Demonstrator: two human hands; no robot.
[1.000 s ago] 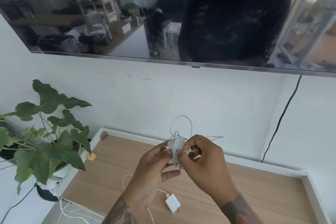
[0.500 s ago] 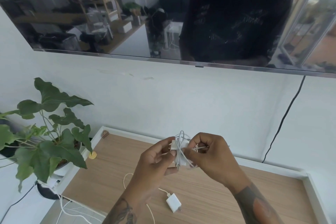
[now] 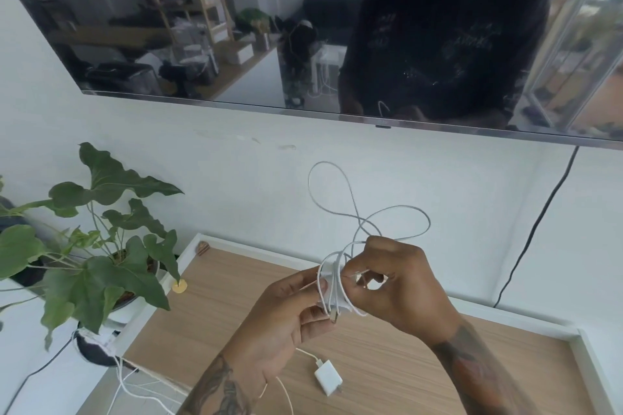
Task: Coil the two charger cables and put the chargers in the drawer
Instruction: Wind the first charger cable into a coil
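Note:
My left hand (image 3: 279,317) holds a white charger (image 3: 333,293) upright above the wooden top, with several turns of its white cable (image 3: 340,185) wound around it. My right hand (image 3: 401,283) pinches that cable close to the charger, and two loose loops stand up above my fingers against the wall. A second white charger (image 3: 327,377) lies flat on the wood below my hands, its cable (image 3: 286,394) trailing off toward the bottom edge. No drawer is in view.
The wooden top (image 3: 421,371) has a white raised rim (image 3: 588,364). A leafy potted plant (image 3: 97,259) stands at the left. A dark mirror-like screen (image 3: 236,27) hangs on the wall above. A black cord (image 3: 529,239) runs down the wall at right. Loose white wires (image 3: 135,391) lie at bottom left.
My right hand has pulled cable away from the charger, so the tight bundle has opened into two big loose loops above my hands. The charger on the wood has not moved.

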